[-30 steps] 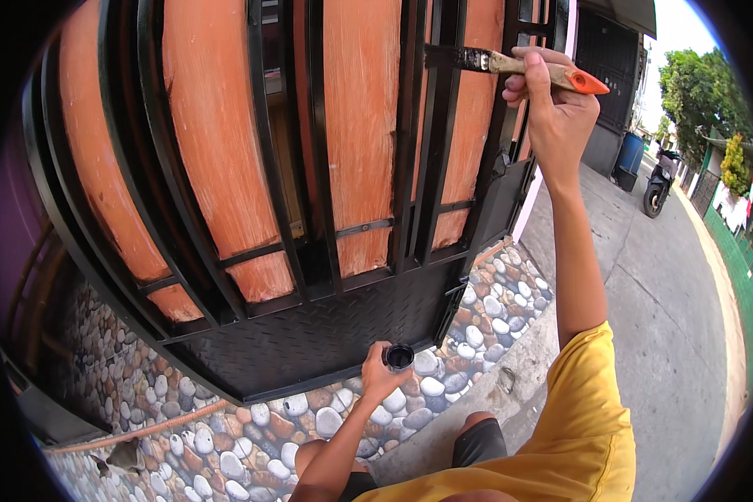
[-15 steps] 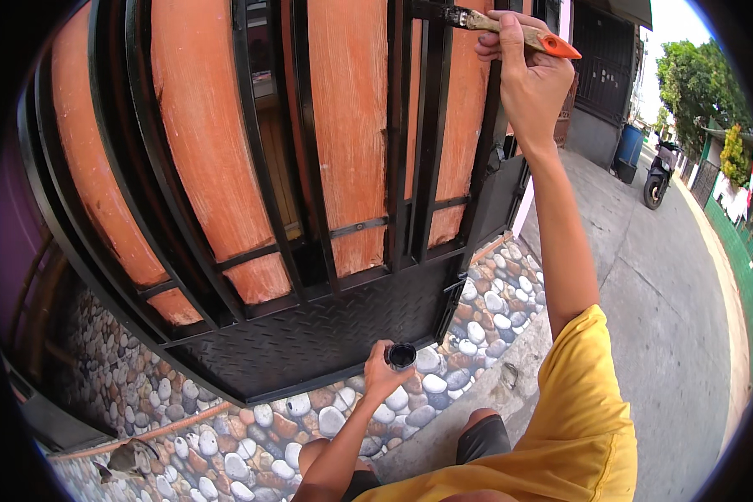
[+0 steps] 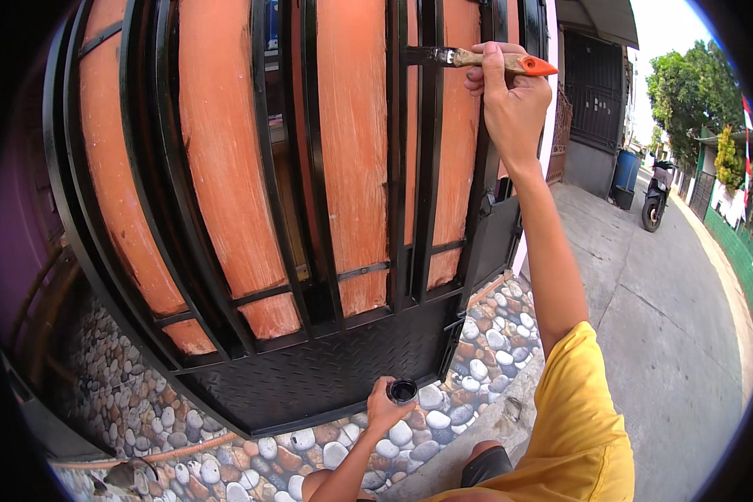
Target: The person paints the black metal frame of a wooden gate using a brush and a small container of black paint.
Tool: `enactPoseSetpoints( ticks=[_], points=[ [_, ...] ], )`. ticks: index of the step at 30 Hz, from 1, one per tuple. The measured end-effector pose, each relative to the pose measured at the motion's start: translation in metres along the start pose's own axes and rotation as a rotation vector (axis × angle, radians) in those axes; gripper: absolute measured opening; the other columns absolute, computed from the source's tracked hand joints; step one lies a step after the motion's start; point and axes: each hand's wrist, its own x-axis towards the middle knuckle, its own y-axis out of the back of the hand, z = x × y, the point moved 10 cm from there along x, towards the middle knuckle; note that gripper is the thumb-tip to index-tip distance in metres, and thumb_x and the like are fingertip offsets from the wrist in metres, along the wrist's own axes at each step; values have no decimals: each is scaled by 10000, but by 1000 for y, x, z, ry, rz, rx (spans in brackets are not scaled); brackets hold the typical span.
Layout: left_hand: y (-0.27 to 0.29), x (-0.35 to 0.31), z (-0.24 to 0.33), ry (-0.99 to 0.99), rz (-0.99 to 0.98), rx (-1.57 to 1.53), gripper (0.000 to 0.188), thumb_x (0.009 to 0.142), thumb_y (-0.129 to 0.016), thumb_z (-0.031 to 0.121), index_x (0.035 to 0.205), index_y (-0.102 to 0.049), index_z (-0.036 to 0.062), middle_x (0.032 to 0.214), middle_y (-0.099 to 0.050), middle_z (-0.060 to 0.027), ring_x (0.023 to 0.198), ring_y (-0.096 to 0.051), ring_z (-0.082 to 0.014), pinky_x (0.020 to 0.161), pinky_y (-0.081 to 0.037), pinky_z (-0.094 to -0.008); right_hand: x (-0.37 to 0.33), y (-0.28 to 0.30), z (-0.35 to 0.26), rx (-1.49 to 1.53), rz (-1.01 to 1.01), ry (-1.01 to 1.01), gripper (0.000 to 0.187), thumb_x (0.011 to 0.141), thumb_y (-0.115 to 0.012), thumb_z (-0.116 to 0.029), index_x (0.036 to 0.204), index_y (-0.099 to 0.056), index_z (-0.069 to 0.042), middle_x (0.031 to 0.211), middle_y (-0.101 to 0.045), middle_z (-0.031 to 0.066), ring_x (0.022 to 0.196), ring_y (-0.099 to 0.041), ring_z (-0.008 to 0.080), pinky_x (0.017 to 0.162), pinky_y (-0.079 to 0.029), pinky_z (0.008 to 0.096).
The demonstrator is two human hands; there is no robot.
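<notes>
Raised at the upper right, my right hand (image 3: 514, 96) is closed around a paintbrush (image 3: 470, 58) with a worn wooden handle and an orange tip. Its dark bristles lie against a black metal bar (image 3: 431, 125) of the gate. Lower down, my left hand (image 3: 385, 407) grips a small cup of black paint (image 3: 403, 391), held upright in front of the gate's dark lower panel (image 3: 326, 376). Orange wooden slats (image 3: 351, 159) stand between the black bars. How full the cup is, I cannot tell.
Pebble-patterned ground (image 3: 335, 456) runs below the gate. A cat (image 3: 128, 477) is at the lower left. To the right lies a concrete road (image 3: 627, 309) with a parked motorbike (image 3: 657, 197) and a blue barrel (image 3: 627, 171).
In the picture, the gate and my left hand with the cup sit lower, as the view has tilted up. My right hand with the brush has come down slightly along the bar.
</notes>
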Motion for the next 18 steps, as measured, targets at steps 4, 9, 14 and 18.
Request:
enactPoseSetpoints(
  ticks=[4,9,14,18],
  points=[
    [2,0,4,-5,8,5,619,586,-896,242,1069,-566,40,998,-675,-124,925,-674,-237,855,-526,-347,12,-12,2,-54,-107,48,242,984,-597,-191,880,-680,12,640,-670,41,586,-656,94,556,-500,231],
    [7,-3,3,3,21,22,617,587,-894,254,1069,-569,46,998,-676,-123,930,-675,-240,855,-525,-349,13,-11,-9,-61,-32,92,254,984,-599,-207,861,-673,3,639,-665,41,602,-662,100,570,-501,238],
    [3,0,1,3,1,-9,613,590,-891,258,1070,-571,52,1009,-669,-123,946,-670,-246,867,-518,-354,2,-11,-4,-232,-109,94,243,987,-601,-208,895,-672,5,665,-674,42,626,-668,99,588,-509,238],
    [4,0,6,-19,11,-9,603,583,-884,261,1049,-563,54,1008,-629,-134,945,-642,-305,841,-508,-390,11,-16,-14,-52,-63,208,238,990,-597,-215,910,-670,-3,679,-681,46,624,-665,99,581,-502,246]
  ],
)
